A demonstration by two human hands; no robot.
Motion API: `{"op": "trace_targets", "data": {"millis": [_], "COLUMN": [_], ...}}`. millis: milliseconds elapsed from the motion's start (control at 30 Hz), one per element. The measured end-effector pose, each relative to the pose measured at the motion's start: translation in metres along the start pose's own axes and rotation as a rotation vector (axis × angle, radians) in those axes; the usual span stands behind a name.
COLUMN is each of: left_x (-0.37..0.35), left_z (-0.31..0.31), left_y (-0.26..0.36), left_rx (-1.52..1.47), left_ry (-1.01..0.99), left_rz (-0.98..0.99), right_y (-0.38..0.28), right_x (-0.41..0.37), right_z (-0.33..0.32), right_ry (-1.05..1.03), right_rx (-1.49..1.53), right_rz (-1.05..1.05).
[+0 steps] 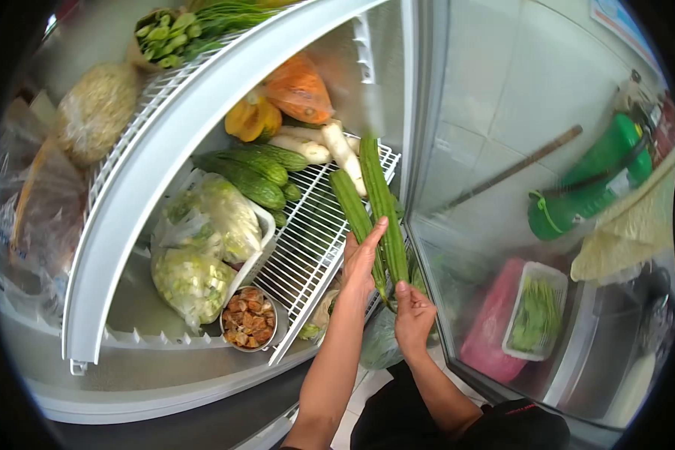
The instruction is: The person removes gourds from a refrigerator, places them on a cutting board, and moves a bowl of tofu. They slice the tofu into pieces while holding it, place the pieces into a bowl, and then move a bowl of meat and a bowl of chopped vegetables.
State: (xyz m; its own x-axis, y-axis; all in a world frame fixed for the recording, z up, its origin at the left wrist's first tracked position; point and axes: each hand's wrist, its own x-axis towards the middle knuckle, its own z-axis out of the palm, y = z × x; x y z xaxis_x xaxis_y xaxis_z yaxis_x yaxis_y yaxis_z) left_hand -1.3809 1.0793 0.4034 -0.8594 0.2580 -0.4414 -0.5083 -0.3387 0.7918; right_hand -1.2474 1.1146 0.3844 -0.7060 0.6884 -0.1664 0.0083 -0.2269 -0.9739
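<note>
Two long, green ridge gourds (383, 206) extend side by side over the right part of the white wire shelf (296, 251) in an open fridge. My left hand (360, 259) wraps round their lower half, its thumb lying across them. Lower down, my right hand (415, 319) grips the near end of the longer gourd between thumb and fingers. Beyond the gourds' tips lie white radishes (343, 154). Left of these, several green cucumber-like vegetables (251, 176) are piled on the shelf.
Bagged chopped vegetables (195, 281) fill a white basket beside a metal bowl of brown chunks (249, 319). Cut pumpkin (253, 118) sits at the back. The glass door (457, 285) stands open at right; outside it are a green container (589, 187) and a basket of greens (536, 311).
</note>
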Motion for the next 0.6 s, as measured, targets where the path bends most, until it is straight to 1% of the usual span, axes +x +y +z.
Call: {"op": "trace_targets", "data": {"millis": [67,100,133,200,233,267,300,333,367,400,467,500,533,567,600], "left_x": [0.001,-0.003,-0.004,-0.004,0.001,-0.001,-0.005,-0.008,-0.009,-0.014,-0.031,-0.046,-0.06,-0.073,-0.084], "left_z": [0.005,0.006,0.006,0.002,-0.002,-0.004,-0.008,-0.013,-0.02,-0.027,-0.047,-0.054,-0.064,-0.073,-0.078], "left_y": [-0.004,-0.001,0.004,0.011,0.009,0.01,0.01,0.01,0.012,0.011,0.004,0.005,0.004,0.004,0.003], "left_rx": [0.127,0.154,0.158,0.336,0.382,0.379,0.402,0.422,0.468,0.46,0.365,0.304,0.305,0.272,0.235], "left_ry": [0.026,0.009,0.006,-0.053,-0.059,-0.056,-0.103,-0.151,-0.142,-0.138,-0.152,-0.114,-0.1,-0.049,0.0], "left_rz": [0.11,0.114,0.114,0.116,0.127,0.129,0.132,0.132,0.079,0.083,0.311,0.319,0.315,0.33,0.353], "right_y": [-0.002,-0.002,0.003,0.015,0.022,0.031,0.041,0.052,0.064,0.075,0.089,0.059,0.025,0.012,-0.006], "right_x": [-0.015,-0.022,-0.028,-0.045,-0.051,-0.056,-0.059,-0.06,-0.057,-0.049,-0.015,-0.003,0.016,0.042,0.072], "right_z": [0.004,0.005,0.002,-0.007,-0.01,-0.012,-0.015,-0.019,-0.025,-0.029,-0.031,-0.027,-0.015,0.005,0.034], "right_ry": [-0.059,-0.07,-0.067,-0.106,-0.109,-0.128,-0.148,-0.153,-0.238,-0.323,-0.268,-0.165,-0.063,-0.025,-0.018], "right_rx": [0.105,0.097,0.1,-0.162,-0.163,-0.182,-0.203,-0.209,-0.219,-0.226,0.202,0.084,-0.036,-0.045,-0.068], "right_rz": [0.007,-0.042,-0.043,-0.08,-0.082,-0.139,-0.194,-0.192,-0.326,-0.464,-0.57,-0.403,-0.234,-0.22,-0.37]}}
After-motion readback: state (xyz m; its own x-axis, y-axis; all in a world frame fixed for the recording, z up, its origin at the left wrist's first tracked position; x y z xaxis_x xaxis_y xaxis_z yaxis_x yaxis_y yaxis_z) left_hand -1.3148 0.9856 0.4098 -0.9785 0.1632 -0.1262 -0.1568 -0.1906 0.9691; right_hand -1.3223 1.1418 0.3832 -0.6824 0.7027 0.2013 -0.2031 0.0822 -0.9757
